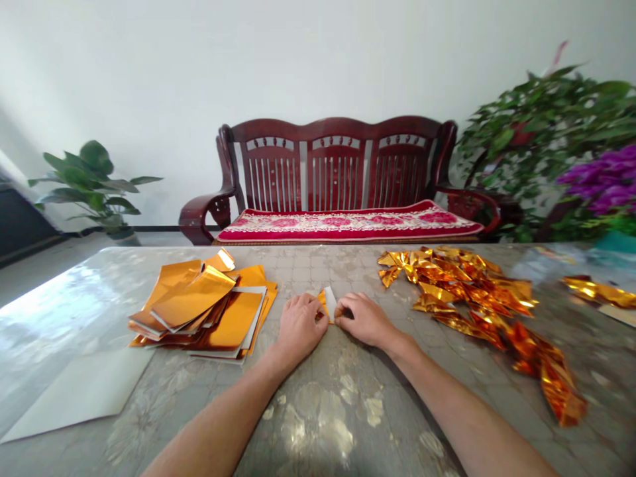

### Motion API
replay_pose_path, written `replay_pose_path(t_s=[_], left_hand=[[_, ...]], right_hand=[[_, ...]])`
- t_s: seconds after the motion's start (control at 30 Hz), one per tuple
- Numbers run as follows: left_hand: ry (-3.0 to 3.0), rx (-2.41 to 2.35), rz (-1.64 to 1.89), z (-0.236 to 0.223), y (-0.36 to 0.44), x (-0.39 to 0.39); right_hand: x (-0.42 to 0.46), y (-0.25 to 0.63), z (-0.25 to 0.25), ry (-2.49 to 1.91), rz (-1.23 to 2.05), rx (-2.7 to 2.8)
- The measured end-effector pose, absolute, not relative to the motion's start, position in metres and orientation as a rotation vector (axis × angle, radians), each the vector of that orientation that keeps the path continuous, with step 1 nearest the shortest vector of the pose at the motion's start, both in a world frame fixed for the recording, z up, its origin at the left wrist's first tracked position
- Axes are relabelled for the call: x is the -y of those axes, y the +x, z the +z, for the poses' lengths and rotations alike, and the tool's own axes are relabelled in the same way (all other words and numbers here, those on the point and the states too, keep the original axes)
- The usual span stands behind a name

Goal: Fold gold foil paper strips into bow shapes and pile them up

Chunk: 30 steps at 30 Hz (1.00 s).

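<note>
Between my hands, near the middle of the table, is a small piece of gold foil paper [330, 303], partly folded so that its pale back shows. My left hand [302, 321] is closed on its left side, fingers curled. On the other side my right hand [364, 319] pinches its lower right edge between thumb and fingers. A loose stack of gold foil sheets [238, 321] with pale backs lies left of my hands. Folded gold foil pieces [460, 281] are heaped in a trail to the right.
A pale flat sheet [84, 391] lies at the table's left. Clear plastic wrapping [549, 262] and another foil piece [601, 291] are at the far right. Beyond the patterned table [318, 424] stands a dark wooden bench [338, 165], with potted plants [94, 189] at both sides.
</note>
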<state>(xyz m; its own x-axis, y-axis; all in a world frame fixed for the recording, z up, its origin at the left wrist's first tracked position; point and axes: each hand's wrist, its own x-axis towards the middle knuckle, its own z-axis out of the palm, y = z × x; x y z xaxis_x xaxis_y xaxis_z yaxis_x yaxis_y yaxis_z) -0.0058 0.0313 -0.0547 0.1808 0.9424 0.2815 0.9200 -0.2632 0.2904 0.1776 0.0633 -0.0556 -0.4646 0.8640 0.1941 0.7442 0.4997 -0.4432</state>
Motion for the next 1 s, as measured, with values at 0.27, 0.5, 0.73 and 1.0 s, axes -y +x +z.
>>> replay_pose_path(t_s=[0.27, 0.5, 0.73, 1.0], left_hand=[[2.338, -1.863, 0.661, -0.056, -0.006, -0.032], [2.332, -1.854, 0.667, -0.056, -0.007, -0.032], [2.298, -1.792, 0.706, -0.055, -0.008, -0.033], [2.311, -1.418, 0.772, -0.064, -0.030, -0.048]], right_hand=[[-0.063, 0.178, -0.054, -1.339, 0.435, 2.362], [-0.058, 0.173, -0.050, -1.414, 0.359, 2.352], [-0.055, 0.169, -0.052, -1.478, 0.303, 2.353], [-0.052, 0.167, -0.048, -1.510, 0.281, 2.369]])
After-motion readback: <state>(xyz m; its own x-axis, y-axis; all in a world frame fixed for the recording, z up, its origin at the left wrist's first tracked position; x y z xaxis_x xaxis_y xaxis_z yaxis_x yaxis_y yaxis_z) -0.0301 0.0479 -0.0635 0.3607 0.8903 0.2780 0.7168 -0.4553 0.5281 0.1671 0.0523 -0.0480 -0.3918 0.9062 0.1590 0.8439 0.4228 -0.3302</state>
